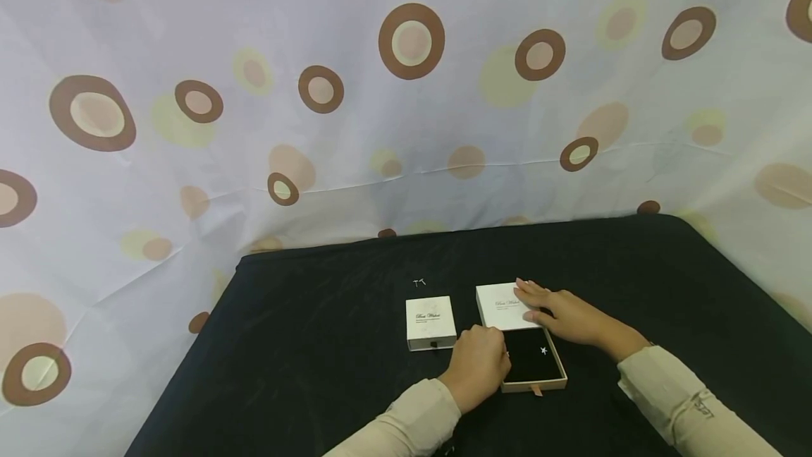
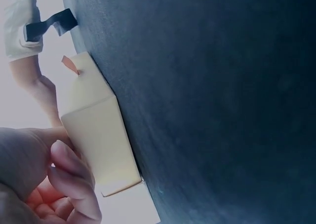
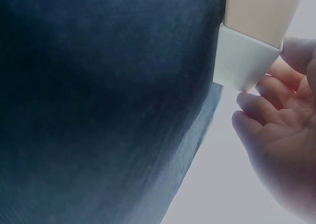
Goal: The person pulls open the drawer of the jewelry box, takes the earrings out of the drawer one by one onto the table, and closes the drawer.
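While the right hand [image 1: 567, 312] rested straight-fingered on the sleeve [image 1: 497, 307], the left hand [image 1: 477, 367] curled at the drawer [image 1: 519, 387], grip unclear; star [image 1: 543, 350] was in, T-shaped bits [image 1: 422, 281] weren't.

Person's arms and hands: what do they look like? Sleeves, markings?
Left sleeve and right sleeve: long, pale cream, creased, ending near the wrists. The right sleeve carries a small dark marking, too small to read. Left hand and right hand wear no gloves.
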Demonstrator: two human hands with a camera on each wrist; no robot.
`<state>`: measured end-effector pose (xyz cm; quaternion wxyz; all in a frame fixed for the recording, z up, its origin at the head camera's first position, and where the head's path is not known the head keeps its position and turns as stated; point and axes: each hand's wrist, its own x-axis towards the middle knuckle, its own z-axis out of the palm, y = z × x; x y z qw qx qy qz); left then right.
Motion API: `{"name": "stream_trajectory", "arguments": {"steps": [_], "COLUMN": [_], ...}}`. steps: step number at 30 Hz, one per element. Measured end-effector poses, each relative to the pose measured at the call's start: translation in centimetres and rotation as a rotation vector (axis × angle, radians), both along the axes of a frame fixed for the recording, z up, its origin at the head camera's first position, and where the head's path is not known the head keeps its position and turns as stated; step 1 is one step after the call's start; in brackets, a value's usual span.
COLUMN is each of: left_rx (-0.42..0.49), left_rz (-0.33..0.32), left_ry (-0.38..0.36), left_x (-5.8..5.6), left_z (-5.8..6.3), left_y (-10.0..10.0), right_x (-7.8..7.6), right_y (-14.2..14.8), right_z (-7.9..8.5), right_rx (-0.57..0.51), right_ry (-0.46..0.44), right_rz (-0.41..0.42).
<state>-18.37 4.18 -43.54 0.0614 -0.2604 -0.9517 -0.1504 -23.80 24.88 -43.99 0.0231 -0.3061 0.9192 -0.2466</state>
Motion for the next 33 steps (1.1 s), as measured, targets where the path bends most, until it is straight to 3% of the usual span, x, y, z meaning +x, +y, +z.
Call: {"name": "stream_trajectory", "arguments": {"steps": [9,20,27,33], "left_rx": [0.091,0.092,0.127,0.208], "left_rz": [-0.008,-0.005,-0.038,-0.078], "left_ry": [-0.025,0.007,0.042,0.04], "left_x": [-0.2,0.0,0.0,0.1], "left_z": [-0.2,0.0,0.3,0.9], "left_y": [-0.1,-0.4,-0.9,-1.3], "right_x": [0.1,-0.1,-0.1,0.0], "right_y": [0.1,0.2,0.2,0.3], "right_z": [0.2,-0.1,-0.1,-0.1], "right_rx": [-0.001,0.005,-0.002,-0.004], "right_ry": [-0.005,-0.008,-0.001,0.004], "right_rz": [-0.004,0.003,0.006,0.002]}}
